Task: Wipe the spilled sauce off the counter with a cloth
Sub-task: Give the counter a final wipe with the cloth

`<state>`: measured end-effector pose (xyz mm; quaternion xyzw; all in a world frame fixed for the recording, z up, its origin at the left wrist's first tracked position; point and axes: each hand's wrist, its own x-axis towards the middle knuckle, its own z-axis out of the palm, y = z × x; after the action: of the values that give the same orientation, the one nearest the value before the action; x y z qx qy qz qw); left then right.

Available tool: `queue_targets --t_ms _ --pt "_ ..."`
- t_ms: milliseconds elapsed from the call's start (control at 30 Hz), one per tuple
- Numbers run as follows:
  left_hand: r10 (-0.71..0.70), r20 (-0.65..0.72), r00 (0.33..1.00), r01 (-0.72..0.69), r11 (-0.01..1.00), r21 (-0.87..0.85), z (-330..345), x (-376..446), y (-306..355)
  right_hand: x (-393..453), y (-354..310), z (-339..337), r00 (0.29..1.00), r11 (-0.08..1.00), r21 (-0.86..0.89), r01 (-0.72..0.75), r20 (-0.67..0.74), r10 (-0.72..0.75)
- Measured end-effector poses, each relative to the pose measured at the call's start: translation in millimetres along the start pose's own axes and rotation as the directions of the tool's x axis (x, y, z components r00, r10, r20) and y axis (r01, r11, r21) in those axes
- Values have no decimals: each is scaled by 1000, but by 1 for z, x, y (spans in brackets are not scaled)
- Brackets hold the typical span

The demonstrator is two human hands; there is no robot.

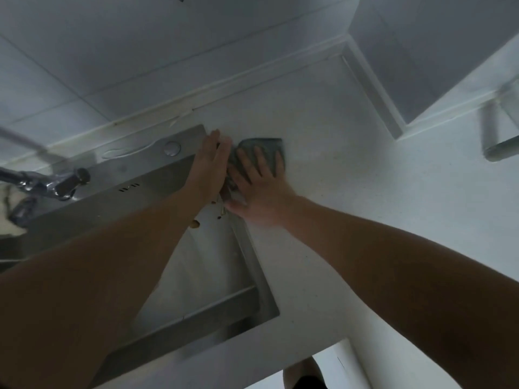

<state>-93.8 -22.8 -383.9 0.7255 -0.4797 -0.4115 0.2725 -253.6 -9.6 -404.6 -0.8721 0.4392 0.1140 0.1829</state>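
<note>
The right hand (259,192) presses flat, fingers spread, on a grey cloth (261,150) lying on the white tabletop (351,192) just beside the far right corner of the steel sink (157,192). The left hand (209,167) stands edge-on with straight fingers against the cloth's left side, at the sink rim. Small brown sauce spots (195,223) lie below the hands near the rim. A tap (47,183) stands at the sink's left.
</note>
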Motion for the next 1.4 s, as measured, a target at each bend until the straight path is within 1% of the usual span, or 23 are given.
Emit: queue_targets --t_ms 33,100,167,200,233,300,333,400,433,500,567,633,667,700,767,833,933,1033,1100,1200,1267,1333,1400 --pt "5 10 1000 -6 1000 30 2 -6 0 -12 3 4 999 999 -8 51 4 -51" --pt "37 16 999 -40 985 167 12 -18 -2 -34 21 15 991 989 -64 133 5 -133" --pt "114 24 993 -116 948 296 26 -30 0 -51 48 17 989 982 -119 148 12 -148" --pt "155 33 987 -157 935 318 34 -35 2 -53 64 14 993 985 -126 115 20 -114" --pt "185 50 981 -191 928 320 42 -39 3 -52 80 9 999 992 -119 52 16 -51" --pt "218 84 972 -234 913 334 57 -44 2 -43 117 -6 993 989 -86 -116 -39 113" --pt "224 88 971 -241 900 363 64 -46 1 -40 139 -12 979 979 -60 -196 -65 192" --pt "241 56 969 -241 870 431 71 -49 -2 -39 183 -22 940 943 20 -333 -70 334" --pt "254 37 966 -242 855 458 73 -50 -3 -44 202 -24 921 923 62 -380 -69 384" --pt "265 16 964 -239 840 488 75 -49 -5 -58 221 -25 904 906 92 -413 -77 420" --pt "262 3 965 -232 849 474 76 -50 -3 -69 215 -21 888 889 108 -444 -78 453" --pt "264 -19 964 -229 869 437 75 -51 -3 -68 191 -16 859 860 138 -491 -85 504" --pt "256 -24 966 -224 884 409 74 -52 -1 -67 174 -15 861 860 142 -489 -76 502" --pt "242 -35 970 -211 901 378 74 -52 0 -65 155 -11 879 879 132 -459 -75 471" --pt "209 -60 976 -181 935 306 73 -53 4 -61 114 3 930 933 93 -348 -90 356" --pt "210 -46 977 -190 944 268 70 -53 4 -62 74 18 966 970 61 -235 -94 240" --pt "213 4 977 -210 964 164 65 -49 1 -67 31 29 988 991 1 -132 -79 132" --pt "163 59 985 -166 985 48 56 -49 -3 -81 4 38 997 998 -34 -51 -51 49" --pt "199 97 975 -208 974 93 55 -59 -6 -102 -6 48 1000 999 -34 1 -28 -2" --pt "291 167 942 -328 906 269 63 -82 -14 -134 4 61 998 997 -52 53 -12 -54" --pt "364 246 898 -431 840 330 74 -93 -15 -151 28 60 1000 997 -74 9 1 -9" --pt "417 322 850 -519 767 376 88 -95 -13 -157 66 51 992 990 -55 -130 -10 129" --pt "435 363 824 -563 698 443 92 -96 -14 -152 109 38 961 961 -21 -275 -39 274"
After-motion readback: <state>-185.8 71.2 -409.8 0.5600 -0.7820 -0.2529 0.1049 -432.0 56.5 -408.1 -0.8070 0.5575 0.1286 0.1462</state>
